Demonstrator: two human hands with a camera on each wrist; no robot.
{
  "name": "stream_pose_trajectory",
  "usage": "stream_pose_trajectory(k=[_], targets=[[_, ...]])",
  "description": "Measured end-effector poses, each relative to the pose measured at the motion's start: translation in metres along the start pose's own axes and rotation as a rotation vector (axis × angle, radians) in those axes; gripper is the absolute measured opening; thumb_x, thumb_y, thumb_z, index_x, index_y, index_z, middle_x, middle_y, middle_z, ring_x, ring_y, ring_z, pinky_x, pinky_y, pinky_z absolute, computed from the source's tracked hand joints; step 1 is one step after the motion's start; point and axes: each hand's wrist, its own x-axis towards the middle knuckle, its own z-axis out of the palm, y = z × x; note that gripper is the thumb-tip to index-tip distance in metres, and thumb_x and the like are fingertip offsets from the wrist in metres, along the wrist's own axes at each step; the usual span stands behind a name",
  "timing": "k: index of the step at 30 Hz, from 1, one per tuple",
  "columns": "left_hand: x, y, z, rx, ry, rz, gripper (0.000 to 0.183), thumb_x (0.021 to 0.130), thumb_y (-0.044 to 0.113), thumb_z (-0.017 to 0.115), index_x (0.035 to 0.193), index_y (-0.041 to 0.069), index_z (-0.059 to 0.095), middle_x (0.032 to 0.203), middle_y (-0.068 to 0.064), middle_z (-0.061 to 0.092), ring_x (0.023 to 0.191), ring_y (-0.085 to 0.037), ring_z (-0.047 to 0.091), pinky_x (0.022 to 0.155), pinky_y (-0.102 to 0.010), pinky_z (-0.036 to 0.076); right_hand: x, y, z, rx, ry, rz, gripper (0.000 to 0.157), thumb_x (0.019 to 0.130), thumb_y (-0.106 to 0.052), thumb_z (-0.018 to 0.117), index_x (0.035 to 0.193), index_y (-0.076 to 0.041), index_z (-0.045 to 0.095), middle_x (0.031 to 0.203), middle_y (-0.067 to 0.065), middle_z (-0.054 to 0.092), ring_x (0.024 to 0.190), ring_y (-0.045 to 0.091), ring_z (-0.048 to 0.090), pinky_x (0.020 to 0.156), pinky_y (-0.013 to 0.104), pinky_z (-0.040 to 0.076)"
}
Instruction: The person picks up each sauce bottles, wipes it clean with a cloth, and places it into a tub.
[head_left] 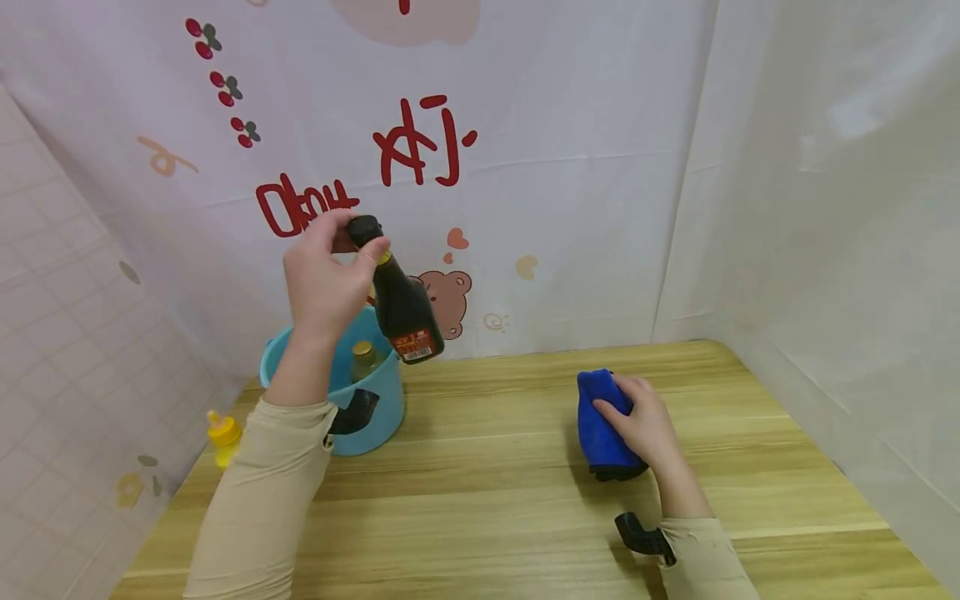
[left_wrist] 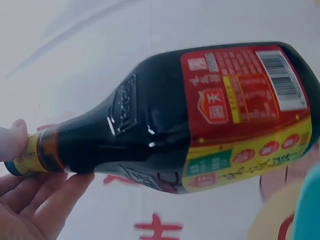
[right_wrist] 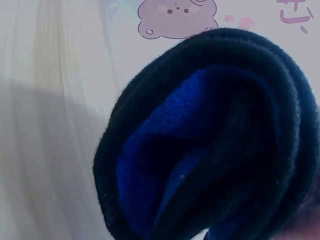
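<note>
A dark soy-sauce bottle (head_left: 407, 307) tilts in midair near a light-blue bucket (head_left: 384, 415), a person's left hand (head_left: 324, 279) curled round its neck, the surest hold on what is likely smooth and weighty (breakable, if glass). The right hand (head_left: 647, 423) pinches a blue cloth (head_left: 602, 429), seemingly light and soft.

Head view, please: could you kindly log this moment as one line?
left hand: grips dark bottle by neck | right hand: holds blue cloth | bucket: on table, yellow-capped bottle inside
</note>
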Motion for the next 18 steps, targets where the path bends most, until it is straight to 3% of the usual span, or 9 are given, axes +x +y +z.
stream_pose_trajectory(k=[11, 18], targets=[[0.011, -0.022, -0.043, 0.153, 0.095, -0.105, 0.042, 0.091, 0.032, 0.073, 0.118, 0.0, 0.066, 0.109, -0.014, 0.069, 0.097, -0.028, 0.063, 0.094, -0.042, 0.047, -0.001, -0.003, 0.003, -0.006, 0.012, -0.021, 0.044, 0.092, -0.016, 0.073, 0.128, 0.006, 0.061, 0.123, 0.027, 0.056, 0.111, 0.046, 0.056, 0.092, 0.062, 0.046], [0.008, -0.045, -0.06, 0.253, 0.132, -0.164, 0.043, 0.092, 0.033, 0.07, 0.117, -0.001, 0.065, 0.109, -0.018, 0.068, 0.097, -0.031, 0.061, 0.093, -0.048, 0.046, -0.002, -0.004, 0.005, -0.015, 0.004, -0.02, 0.044, 0.092, -0.016, 0.072, 0.128, 0.006, 0.06, 0.125, 0.028, 0.055, 0.112, 0.047, 0.055, 0.092, 0.062, 0.046]])
